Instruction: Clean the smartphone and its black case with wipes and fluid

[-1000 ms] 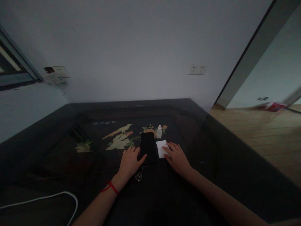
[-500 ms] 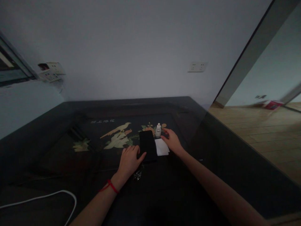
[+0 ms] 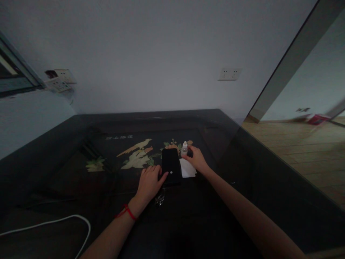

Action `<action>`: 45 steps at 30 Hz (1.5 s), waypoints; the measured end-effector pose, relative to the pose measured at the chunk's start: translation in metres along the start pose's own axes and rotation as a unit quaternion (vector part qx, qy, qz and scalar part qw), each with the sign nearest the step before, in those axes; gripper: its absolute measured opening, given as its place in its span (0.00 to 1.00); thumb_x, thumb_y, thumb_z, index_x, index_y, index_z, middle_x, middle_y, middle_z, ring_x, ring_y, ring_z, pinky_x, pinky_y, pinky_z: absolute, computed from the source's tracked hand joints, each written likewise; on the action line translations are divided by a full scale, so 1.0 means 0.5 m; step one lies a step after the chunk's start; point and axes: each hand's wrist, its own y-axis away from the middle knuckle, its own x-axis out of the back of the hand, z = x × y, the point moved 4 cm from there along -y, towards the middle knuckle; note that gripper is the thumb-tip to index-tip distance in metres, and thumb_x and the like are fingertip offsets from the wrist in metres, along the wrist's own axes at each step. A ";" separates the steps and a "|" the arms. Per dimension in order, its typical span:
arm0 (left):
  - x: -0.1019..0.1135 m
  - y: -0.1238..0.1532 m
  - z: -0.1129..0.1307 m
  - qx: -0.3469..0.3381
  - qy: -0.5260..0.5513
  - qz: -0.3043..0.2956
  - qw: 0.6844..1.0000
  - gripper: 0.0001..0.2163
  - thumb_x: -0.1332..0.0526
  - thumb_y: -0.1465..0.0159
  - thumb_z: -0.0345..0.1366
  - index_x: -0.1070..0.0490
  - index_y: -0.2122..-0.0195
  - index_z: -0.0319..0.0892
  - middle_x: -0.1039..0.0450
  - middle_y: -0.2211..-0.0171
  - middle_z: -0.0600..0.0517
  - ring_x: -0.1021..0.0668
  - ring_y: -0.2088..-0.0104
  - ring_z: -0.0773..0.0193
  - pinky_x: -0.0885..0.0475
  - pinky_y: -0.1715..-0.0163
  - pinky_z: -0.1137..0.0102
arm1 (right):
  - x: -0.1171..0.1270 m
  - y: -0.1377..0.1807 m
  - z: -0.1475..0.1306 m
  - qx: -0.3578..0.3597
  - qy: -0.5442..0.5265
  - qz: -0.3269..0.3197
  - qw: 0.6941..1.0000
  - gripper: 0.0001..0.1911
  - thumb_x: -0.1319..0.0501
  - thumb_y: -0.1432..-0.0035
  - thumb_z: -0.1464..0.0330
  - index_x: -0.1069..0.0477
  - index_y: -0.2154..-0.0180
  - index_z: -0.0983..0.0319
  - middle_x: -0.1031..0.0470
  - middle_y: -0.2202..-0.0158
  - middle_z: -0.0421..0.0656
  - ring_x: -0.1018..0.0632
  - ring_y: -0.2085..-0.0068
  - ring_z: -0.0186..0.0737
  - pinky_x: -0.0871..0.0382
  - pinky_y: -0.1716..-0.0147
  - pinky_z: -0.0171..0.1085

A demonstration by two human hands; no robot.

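Observation:
A black smartphone (image 3: 171, 162) lies flat on the dark table, with a small white spot lit on its face. My left hand (image 3: 149, 181), with a red cord at the wrist, rests at the phone's left side. Its thumb lies over the phone's edge, apart from the fingers. The thumb and fingertips of my right hand (image 3: 198, 160) are closed around a small white dropper bottle (image 3: 184, 149), which stands upright beyond the phone's right side. Below the bottle lie white cards or papers (image 3: 187, 168), partly under the right hand. A shiny metal trinket (image 3: 160, 200) sits near the left wrist.
The glossy black table (image 3: 215, 223) bears a bird and flower picture (image 3: 137, 158) and meets the wall at the back. A white cable (image 3: 54, 221) curves over its left front. Wall sockets (image 3: 230, 74) are behind; wooden floor (image 3: 293, 154) lies to the right.
My right hand has moved in to the bottle and its fingers have closed on it. A white spot has lit up on the phone. My left hand has barely moved.

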 end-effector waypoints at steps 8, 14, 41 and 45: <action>-0.007 -0.013 -0.047 0.085 0.178 0.054 0.979 0.16 0.58 0.33 0.44 0.43 0.76 0.45 0.37 0.79 0.55 0.32 0.77 0.65 0.38 0.74 0.70 | 0.076 0.082 0.050 -0.047 -0.117 0.094 0.988 0.17 0.46 0.42 0.64 0.32 0.53 0.64 0.26 0.56 0.51 0.24 0.56 0.44 0.27 0.60 0.43; -0.003 -0.009 -0.044 0.104 0.259 0.107 0.954 0.15 0.59 0.33 0.45 0.45 0.74 0.46 0.42 0.77 0.56 0.34 0.75 0.67 0.36 0.73 0.72 | 0.075 0.107 0.041 -0.040 -0.147 0.092 0.984 0.14 0.46 0.45 0.66 0.30 0.58 0.63 0.26 0.57 0.50 0.25 0.55 0.45 0.27 0.62 0.42; -0.033 -0.009 -0.032 0.002 0.098 0.012 0.995 0.19 0.50 0.37 0.31 0.40 0.44 0.44 0.32 0.45 0.45 0.31 0.44 0.56 0.39 0.45 0.56 | 0.058 0.125 -0.017 0.071 0.009 -0.050 0.996 0.10 0.38 0.49 0.75 0.25 0.63 0.60 0.28 0.59 0.45 0.29 0.55 0.44 0.36 0.51 0.46; -0.034 -0.010 -0.031 0.000 0.084 0.010 0.996 0.20 0.50 0.37 0.31 0.41 0.43 0.44 0.32 0.45 0.45 0.32 0.44 0.56 0.38 0.45 0.56 | 0.070 0.121 -0.032 0.066 -0.018 -0.021 0.997 0.08 0.41 0.44 0.72 0.25 0.62 0.61 0.28 0.59 0.46 0.28 0.55 0.44 0.36 0.51 0.46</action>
